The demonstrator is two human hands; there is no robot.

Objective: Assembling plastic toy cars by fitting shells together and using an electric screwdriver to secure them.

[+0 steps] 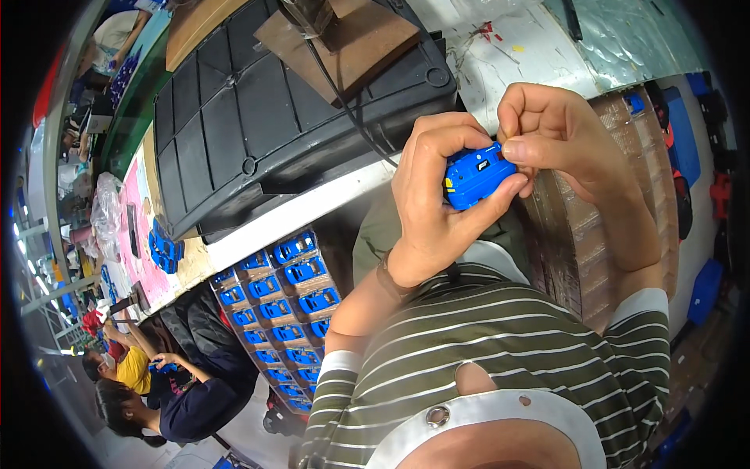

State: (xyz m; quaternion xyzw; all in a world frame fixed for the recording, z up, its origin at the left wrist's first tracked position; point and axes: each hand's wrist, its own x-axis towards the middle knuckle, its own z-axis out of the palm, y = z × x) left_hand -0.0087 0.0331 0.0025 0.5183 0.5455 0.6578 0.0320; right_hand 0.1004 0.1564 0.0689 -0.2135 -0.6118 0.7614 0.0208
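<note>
Beside tabletop edge | our left grip clasps toy car | right grip: hold unclear | likely light, stiff; grasp sides

Assy. wkshop, factory-type, w/ identical blue parts in rows, white workbench & co-workers nearby.

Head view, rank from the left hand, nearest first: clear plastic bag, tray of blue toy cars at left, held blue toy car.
From the left hand:
1. Held blue toy car: in its grip.
2. Tray of blue toy cars: left and lower in view.
3. Clear plastic bag: far left, past the tray.
</note>
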